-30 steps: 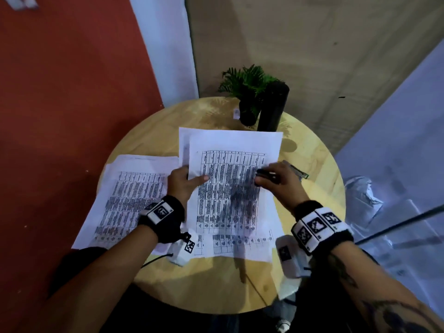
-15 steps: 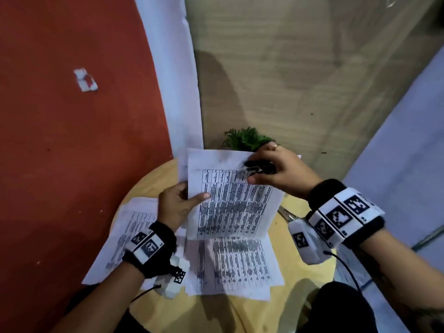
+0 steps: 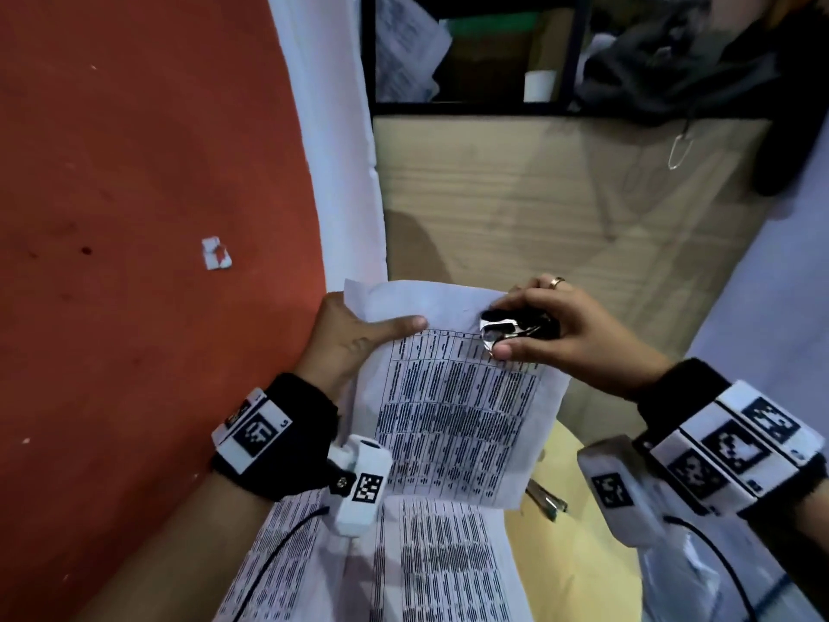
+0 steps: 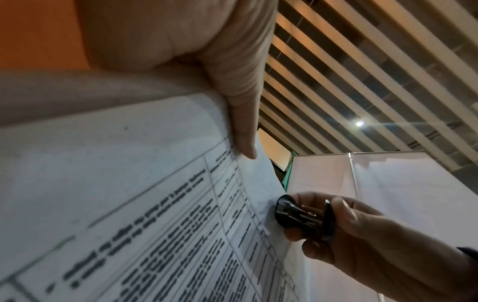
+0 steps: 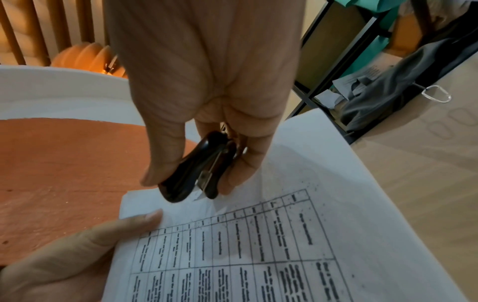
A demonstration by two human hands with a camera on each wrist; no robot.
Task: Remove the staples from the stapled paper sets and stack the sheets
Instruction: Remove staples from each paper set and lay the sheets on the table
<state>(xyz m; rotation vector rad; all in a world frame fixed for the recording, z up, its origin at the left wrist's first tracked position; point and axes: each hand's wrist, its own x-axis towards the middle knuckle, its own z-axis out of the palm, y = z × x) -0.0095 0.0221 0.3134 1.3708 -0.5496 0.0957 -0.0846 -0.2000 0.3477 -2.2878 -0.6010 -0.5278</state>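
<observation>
A stapled paper set printed with tables is held up in the air above the table. My left hand grips its upper left edge, thumb lying across the front of the sheet. My right hand pinches a black staple remover between thumb and fingers, with its metal claws against the top margin of the paper. The same staple remover presses the sheet near its top corner in the right wrist view, and the remover shows in the left wrist view too. The staple itself is hidden.
More printed sheets lie flat on the round wooden table below. A metal tool lies on the table right of the held set. Red floor is to the left, a wooden panel and shelves behind.
Both hands have lifted the paper set off the table and raised it in front of me. The staple remover went up with it and now sits at the top margin. The view tilted up.
</observation>
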